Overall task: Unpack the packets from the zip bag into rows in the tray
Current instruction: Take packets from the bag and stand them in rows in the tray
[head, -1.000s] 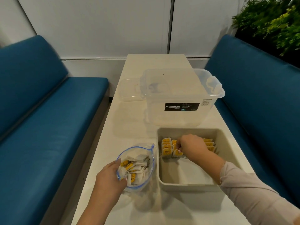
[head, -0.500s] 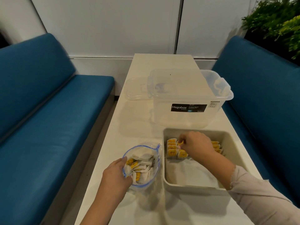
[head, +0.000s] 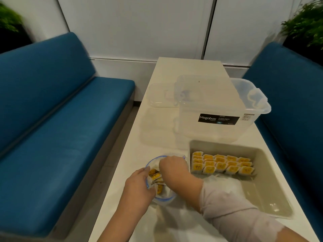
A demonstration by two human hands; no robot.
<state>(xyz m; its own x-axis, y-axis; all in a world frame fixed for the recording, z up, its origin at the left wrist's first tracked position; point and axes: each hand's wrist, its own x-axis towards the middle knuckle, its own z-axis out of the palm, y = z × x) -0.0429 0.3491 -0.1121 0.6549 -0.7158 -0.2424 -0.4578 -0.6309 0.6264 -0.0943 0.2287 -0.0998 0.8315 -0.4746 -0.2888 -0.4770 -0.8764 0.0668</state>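
A clear zip bag with a blue rim stands open on the table, holding several white-and-yellow packets. My left hand grips the bag's near left rim. My right hand reaches down into the bag's mouth; its fingertips are hidden inside, so whether it holds a packet does not show. To the right, the beige tray has rows of packets standing along its far end.
A large clear Megabox storage box stands behind the tray, with a clear lid lying to its left. Blue bench seats flank the narrow white table. Green plants stand at both upper corners.
My right hand has left the tray's packet rows and moved left into the zip bag. My left hand still holds the bag's rim. The camera view shifted.
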